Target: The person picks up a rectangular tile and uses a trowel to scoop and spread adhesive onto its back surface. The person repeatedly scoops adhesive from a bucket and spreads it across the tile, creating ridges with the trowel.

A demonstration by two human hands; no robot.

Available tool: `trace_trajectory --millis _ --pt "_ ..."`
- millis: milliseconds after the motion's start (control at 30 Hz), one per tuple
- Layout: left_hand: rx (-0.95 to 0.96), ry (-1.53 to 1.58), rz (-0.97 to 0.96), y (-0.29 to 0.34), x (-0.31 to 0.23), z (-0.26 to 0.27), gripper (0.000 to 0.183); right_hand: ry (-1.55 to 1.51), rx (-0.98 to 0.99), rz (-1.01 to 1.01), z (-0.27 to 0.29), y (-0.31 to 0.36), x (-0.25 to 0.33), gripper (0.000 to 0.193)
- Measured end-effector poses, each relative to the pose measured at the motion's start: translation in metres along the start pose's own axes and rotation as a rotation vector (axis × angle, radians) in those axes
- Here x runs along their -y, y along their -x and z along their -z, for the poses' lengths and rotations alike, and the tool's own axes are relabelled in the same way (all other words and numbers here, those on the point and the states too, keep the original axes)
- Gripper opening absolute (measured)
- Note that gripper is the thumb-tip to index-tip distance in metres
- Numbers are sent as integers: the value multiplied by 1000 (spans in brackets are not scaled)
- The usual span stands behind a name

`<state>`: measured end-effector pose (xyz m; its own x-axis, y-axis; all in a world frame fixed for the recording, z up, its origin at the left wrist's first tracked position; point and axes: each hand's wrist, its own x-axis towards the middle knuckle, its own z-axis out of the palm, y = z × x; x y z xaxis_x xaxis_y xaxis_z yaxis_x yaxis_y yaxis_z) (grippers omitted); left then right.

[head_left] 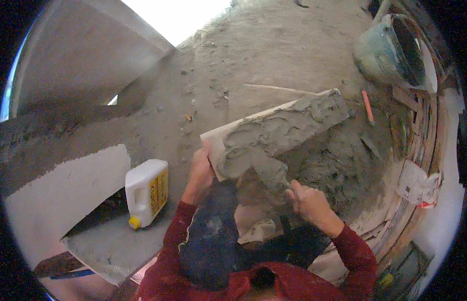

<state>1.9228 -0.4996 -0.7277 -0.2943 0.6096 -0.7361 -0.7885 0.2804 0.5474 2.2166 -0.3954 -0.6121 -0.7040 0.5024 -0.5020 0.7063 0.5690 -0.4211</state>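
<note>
My left hand (198,174) grips the near left end of a long, pale tile strip (212,146), held aslant over the mortar pile. Thick, uneven grey mortar (281,128) covers most of its upper face; the left corner is bare. In my right hand (314,204) is a trowel (269,173), its handle enclosed by my fingers. The trowel's mortar-smeared blade lies against the strip's near edge, at the left part of the coating. Below and to the right spreads a heap of wet grey mortar (339,168).
A white jug (148,193) with a yellow cap is at left, beside a pale slab (73,188). A smeared bucket (381,55) lies tilted at far right, near an orange stick-like object (367,105). A crumpled white bag (414,183) rests by the right-hand planks.
</note>
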Motion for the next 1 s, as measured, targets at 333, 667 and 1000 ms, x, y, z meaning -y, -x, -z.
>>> trace_trajectory --millis 333,667,1000 --pt "-92 -485 65 9 -26 -1 55 -841 222 -183 18 12 11 37" --pt "-113 -159 59 17 -25 -24 61 -1070 327 -585 51 -55 21 37" --pt "-22 -134 75 12 -16 -6 73 -923 337 -111 36 -73 61 42"
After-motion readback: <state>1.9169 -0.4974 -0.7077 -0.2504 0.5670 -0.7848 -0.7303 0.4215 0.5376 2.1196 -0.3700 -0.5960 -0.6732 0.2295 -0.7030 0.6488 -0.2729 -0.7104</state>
